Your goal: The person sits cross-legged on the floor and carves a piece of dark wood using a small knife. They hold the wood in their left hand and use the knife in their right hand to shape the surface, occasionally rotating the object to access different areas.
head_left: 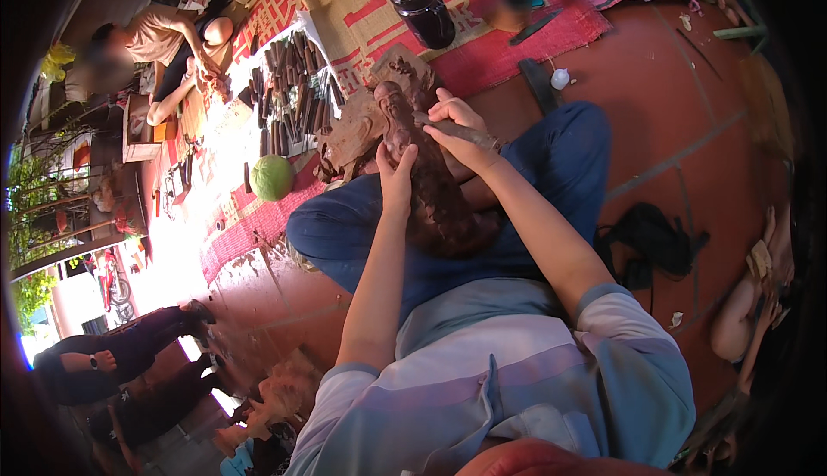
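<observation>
A seated person with a carved statue, viewed from above. The dark brown wooden statue (431, 179), a bearded figure, lies lengthwise over the lap, its head pointing away from the wearer and its broader base resting near the jeans (564, 153). The left hand (396, 173) grips the statue's left side, thumb and fingers spread against it. The right hand (465, 128) is curled around a slim tool (472, 136) at the statue's right side; the tool's exact kind cannot be told. Beyond the statue's head sits a rough piece of wood (355, 123). To the left, a round green fruit (272, 178) lies near many dark-handled carving tools (297, 88) spread in rows. Farther off, a dark jar (421, 12) with a metal lid stands on a patterned mat (362, 6). At right, a black bag (656, 239) lies on the tiled floor (663, 131).
</observation>
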Available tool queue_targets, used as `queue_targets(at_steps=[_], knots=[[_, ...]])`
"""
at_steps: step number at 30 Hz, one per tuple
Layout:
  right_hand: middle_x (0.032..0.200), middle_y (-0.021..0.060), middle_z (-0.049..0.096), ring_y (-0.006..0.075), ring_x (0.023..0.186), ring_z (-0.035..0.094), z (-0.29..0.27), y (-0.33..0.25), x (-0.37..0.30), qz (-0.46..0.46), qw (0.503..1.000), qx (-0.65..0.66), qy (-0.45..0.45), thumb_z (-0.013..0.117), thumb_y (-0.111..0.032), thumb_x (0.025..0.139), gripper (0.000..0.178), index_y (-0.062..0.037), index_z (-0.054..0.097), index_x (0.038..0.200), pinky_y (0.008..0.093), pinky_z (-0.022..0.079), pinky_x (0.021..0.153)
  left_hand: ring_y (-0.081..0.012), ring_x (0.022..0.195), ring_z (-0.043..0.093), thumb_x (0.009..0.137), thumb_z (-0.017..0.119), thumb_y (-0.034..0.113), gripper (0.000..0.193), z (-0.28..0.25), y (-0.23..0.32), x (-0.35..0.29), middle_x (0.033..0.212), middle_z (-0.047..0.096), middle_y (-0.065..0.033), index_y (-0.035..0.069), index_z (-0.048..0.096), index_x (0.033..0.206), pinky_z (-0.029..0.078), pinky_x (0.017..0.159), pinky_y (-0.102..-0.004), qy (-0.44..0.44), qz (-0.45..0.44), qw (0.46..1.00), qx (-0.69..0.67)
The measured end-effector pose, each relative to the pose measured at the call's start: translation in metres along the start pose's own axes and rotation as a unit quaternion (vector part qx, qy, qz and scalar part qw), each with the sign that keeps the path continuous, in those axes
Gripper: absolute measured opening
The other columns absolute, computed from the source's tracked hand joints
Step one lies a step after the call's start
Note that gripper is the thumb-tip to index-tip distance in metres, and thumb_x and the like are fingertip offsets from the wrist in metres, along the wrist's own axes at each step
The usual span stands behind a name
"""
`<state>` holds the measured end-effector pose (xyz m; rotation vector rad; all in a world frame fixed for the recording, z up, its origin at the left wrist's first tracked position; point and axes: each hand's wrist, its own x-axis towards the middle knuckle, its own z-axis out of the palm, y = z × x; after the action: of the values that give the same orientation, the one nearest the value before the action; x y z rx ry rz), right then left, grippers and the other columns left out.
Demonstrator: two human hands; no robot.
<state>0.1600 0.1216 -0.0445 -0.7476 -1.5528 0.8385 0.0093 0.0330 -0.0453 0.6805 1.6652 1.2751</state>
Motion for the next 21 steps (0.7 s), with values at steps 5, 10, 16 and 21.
queue_targets(at_steps=[5,10,16,21], knots=[[0.087,0.0086,0.065,0.0205,0.071,0.063,0.008,-0.017,0.010,0.145,0.982,0.104,0.066,0.073,-0.005,0.078,0.011,-0.0038,0.062,0.075,0.0338,0.048,0.084,-0.0235,0.125,0.043,0.083,0.073,0.034,0.089,0.002,0.012,-0.003,0.138,0.040,-0.0178,0.000,0.020,0.147,0.035,0.104,-0.0328,-0.044,0.014,0.999,-0.015],[0.095,0.0072,0.065,0.0232,0.119,0.054,0.025,-0.004,0.003,0.155,0.980,0.085,0.091,0.068,-0.011,0.085,0.009,-0.0022,0.065,0.084,0.0349,0.041,0.099,-0.0238,0.126,0.041,0.084,0.072,0.031,0.093,-0.009,0.001,0.011,0.141,0.036,-0.0171,0.001,0.012,0.149,0.034,0.105,-0.0326,-0.087,-0.015,0.994,-0.063],[0.096,0.0080,0.064,0.0277,0.120,0.053,0.045,0.012,-0.010,0.134,0.978,0.063,0.146,0.071,-0.006,0.081,0.010,-0.0026,0.062,0.082,0.0389,0.040,0.102,-0.0237,0.129,0.038,0.084,0.071,0.030,0.095,-0.005,0.004,0.010,0.143,0.033,-0.0169,0.000,0.009,0.149,0.031,0.107,-0.0318,-0.092,-0.028,0.993,-0.068],[0.096,0.0107,0.066,0.0311,0.124,0.051,0.040,0.011,-0.007,0.105,0.984,0.067,0.127,0.073,0.000,0.076,0.013,-0.0022,0.061,0.079,0.0397,0.041,0.101,-0.0236,0.131,0.035,0.084,0.070,0.031,0.095,-0.002,0.006,0.008,0.144,0.031,-0.0175,0.000,0.009,0.149,0.029,0.108,-0.0318,-0.083,-0.025,0.994,-0.064]])
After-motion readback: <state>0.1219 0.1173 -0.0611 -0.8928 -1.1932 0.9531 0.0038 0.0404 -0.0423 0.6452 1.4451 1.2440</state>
